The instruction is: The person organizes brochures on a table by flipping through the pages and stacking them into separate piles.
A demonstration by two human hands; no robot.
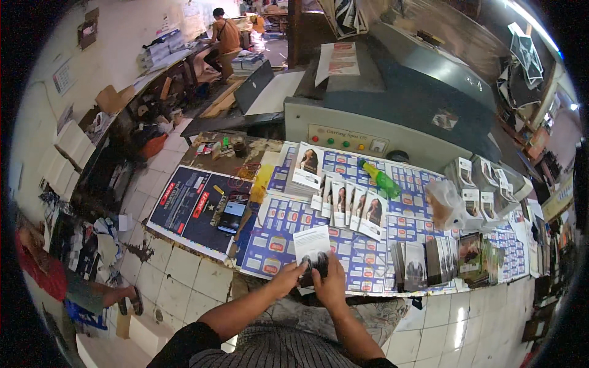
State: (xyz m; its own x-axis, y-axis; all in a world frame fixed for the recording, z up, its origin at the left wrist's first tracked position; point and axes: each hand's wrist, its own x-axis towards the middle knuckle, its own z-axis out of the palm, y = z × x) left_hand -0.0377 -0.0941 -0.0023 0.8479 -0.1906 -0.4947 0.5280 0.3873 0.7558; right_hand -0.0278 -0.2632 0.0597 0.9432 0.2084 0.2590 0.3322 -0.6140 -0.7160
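Near me, a person's left hand (289, 279) and right hand (331, 283) pinch the lower part of a white-and-black printed leaflet (312, 241) over the blue-patterned table's (261, 248) near edge; it looks light, bendable, easily creased, best held by its sides.

Pale wall (126, 30) at left, white tiled floor (190, 276), cluttered side bench (145, 80), bright tube light (532, 26)
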